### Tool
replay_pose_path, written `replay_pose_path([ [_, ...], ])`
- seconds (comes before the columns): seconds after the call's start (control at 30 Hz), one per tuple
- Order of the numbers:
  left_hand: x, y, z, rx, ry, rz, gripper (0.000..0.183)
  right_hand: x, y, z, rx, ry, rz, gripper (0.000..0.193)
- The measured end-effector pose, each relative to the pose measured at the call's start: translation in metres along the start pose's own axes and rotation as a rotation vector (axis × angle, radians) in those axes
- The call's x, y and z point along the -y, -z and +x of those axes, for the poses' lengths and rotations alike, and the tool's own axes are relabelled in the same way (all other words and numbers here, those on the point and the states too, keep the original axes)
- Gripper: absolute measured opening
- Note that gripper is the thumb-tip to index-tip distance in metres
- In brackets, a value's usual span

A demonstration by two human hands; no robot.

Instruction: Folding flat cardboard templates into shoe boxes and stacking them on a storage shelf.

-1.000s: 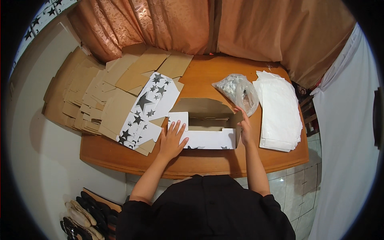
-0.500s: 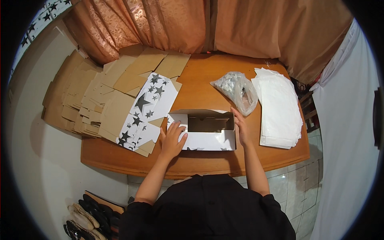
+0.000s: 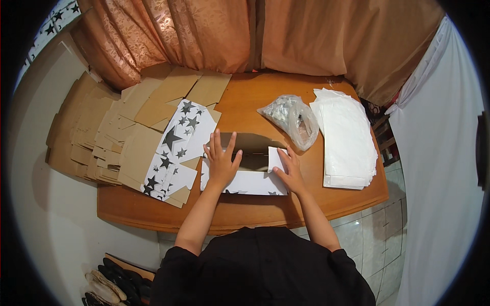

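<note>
The round wooden table [image 3: 245,209] fills the middle of the frame, backed by orange curtains [image 3: 204,30] along the top. Across the left third spreads a big fan of flat brown cardboard blanks [image 3: 102,137], with a few white star-printed blanks [image 3: 178,148] lying on its right edge. On the right side sits a stack of white sheets [image 3: 347,143], and just left of it a clear plastic bag [image 3: 293,120] of small bits I cannot make out. At centre, close to the near edge of the table, lies the half-folded white box [image 3: 250,181], its brown inside open to view between the 2 hands. The left hand [image 3: 222,160] lies flat on the box's left end, fingers spread wide and pressing down, gripping nothing. The right hand [image 3: 291,171] rests on the right end, fingers laid loosely over a small white flap [image 3: 274,158] that stands near the opening; it looks to be pressing rather than pinching, though I cannot tell for sure. To do this fold well, I would judge the left palm should hold the panel firmly against the table so the box cannot slide, while the right fingers run the flap over along its crease, square to the side wall, so the corner does not buckle.
</note>
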State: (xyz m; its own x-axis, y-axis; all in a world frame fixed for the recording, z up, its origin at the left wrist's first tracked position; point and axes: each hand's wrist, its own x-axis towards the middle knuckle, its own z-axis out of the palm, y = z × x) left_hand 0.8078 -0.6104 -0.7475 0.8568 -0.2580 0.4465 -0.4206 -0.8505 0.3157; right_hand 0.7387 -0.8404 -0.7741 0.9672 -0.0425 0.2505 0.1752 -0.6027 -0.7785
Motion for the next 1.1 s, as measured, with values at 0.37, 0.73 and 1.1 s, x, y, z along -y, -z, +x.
replay_pose_path([
  [0.37,-0.003,-0.010,-0.026,0.059,-0.023,-0.148,0.063,0.004,-0.019,0.003,-0.158,-0.087,-0.001,0.067],
  [0.73,-0.004,-0.002,-0.055,0.022,-0.056,-0.271,0.049,0.012,-0.014,0.002,-0.179,0.059,-0.069,0.077],
  [1.1,0.050,0.037,0.023,-0.026,0.082,-0.717,0.031,0.007,-0.006,0.026,-0.144,0.080,0.134,0.045],
])
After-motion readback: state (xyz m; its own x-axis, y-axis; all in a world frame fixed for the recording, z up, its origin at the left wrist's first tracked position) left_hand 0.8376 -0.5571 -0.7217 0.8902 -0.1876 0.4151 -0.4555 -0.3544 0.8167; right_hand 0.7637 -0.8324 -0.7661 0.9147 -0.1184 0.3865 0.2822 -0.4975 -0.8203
